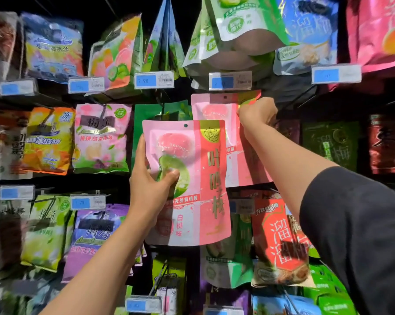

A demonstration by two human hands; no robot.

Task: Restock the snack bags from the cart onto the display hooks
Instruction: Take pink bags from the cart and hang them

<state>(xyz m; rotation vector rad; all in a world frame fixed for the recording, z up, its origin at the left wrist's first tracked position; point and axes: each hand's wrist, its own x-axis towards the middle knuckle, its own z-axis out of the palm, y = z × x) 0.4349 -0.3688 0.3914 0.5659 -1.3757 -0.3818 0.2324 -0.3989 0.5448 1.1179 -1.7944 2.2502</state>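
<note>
While the left hand (151, 183) holds a pink snack pouch (192, 178) upright in front of the display, its thumb lies across the green fruit printed on the front and its fingers are curled behind the left edge, grasping the pouch. That pouch sits at the centre of the view, its round hang hole near the top edge free of any hook. At about one o'clock from it, a second pink pouch (217, 123) of the same design is up against the display, partly covered by the held one. The right hand (256, 114) is clenched on that second pouch's top right corner, fingers pinching the edge just below a blue price tag (230, 81). A dark sleeve (360, 235) covers the right upper arm at four o'clock.

Around them hang other packs: a green pouch (160, 112) just behind the held one at eleven o'clock, a pink-and-green jelly bag (101, 137) at nine o'clock, a red plum bag (280, 242) at five o'clock, and white-and-green bags (235, 30) overhead at twelve o'clock. Whether the second pouch hangs on a hook, I cannot tell.
</note>
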